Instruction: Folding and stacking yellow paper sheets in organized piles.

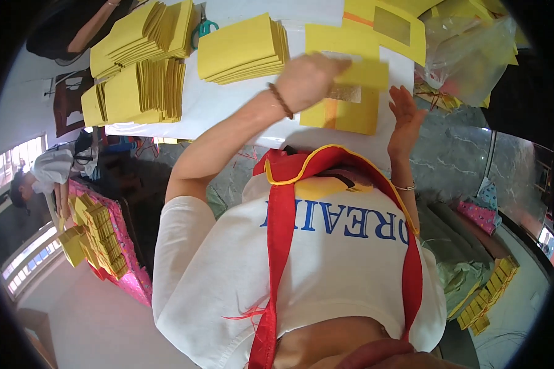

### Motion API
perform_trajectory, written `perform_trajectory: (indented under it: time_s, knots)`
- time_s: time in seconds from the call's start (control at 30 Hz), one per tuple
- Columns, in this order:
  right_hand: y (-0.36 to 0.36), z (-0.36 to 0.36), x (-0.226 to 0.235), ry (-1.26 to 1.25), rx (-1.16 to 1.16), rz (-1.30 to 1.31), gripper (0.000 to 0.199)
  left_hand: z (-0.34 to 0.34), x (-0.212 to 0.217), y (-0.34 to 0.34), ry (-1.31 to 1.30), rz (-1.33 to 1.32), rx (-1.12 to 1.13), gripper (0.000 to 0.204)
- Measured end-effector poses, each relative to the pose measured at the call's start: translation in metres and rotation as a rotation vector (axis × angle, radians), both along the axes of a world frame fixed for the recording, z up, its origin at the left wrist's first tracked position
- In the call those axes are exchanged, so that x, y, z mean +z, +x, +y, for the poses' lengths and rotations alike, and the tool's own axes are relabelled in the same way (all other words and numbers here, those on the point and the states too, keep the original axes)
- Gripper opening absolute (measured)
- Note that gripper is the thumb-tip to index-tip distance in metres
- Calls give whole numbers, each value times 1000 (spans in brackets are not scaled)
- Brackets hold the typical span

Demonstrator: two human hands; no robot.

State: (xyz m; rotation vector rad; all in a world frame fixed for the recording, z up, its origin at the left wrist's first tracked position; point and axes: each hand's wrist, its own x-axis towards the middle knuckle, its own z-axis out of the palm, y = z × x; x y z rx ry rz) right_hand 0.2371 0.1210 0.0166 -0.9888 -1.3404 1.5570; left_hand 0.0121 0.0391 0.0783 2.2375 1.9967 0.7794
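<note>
On the white table (240, 126) in front of me lies a yellow paper folder (354, 120) with an orange strip and a shiny window patch. A yellow flap (366, 75) crosses its middle, its right edge blurred. Above that flap and window, my left hand (311, 80) is curled closed, a brown beaded bracelet at its wrist. Its fingertips are blurred over the paper, and what they hold, if anything, cannot be made out. My right hand (406, 120) is raised just right of the folder, empty, with its fingers apart.
Stacks of folded yellow paper (243, 49) stand left of the folder, with teal-handled scissors (204, 29) behind. Another windowed yellow sheet (393, 27) and a clear plastic bag (468, 58) lie far right. One person's arm (92, 27) shows far left; another person (52, 169) bends over bundled paper (98, 227).
</note>
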Motion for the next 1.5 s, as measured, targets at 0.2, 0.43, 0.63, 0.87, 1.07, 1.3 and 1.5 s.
perform_trajectory:
  time_s: [0.2,0.43,0.63,0.87,1.07,1.3,1.5]
  knots:
    - [7,-5,-9,-35,61,-145,60,-46,14,-117,449,261,236,56]
    - [-18,-10,16,200,140,-275,40,-72,-52,-132,49,372,339,54]
    - [-53,-16,17,518,322,-381,23,-71,-44,-135,-174,384,307,57]
    - [-149,-26,27,1148,527,-520,34,-71,-38,-132,-264,423,191,60]
    - [-178,-34,3,1189,649,-695,36,-81,-70,-118,-74,297,289,72]
    - [-180,-30,8,1134,679,-684,36,-78,-77,-118,-35,317,329,67]
    - [-122,-2,20,864,479,-490,32,-82,-61,-134,-122,329,248,68]
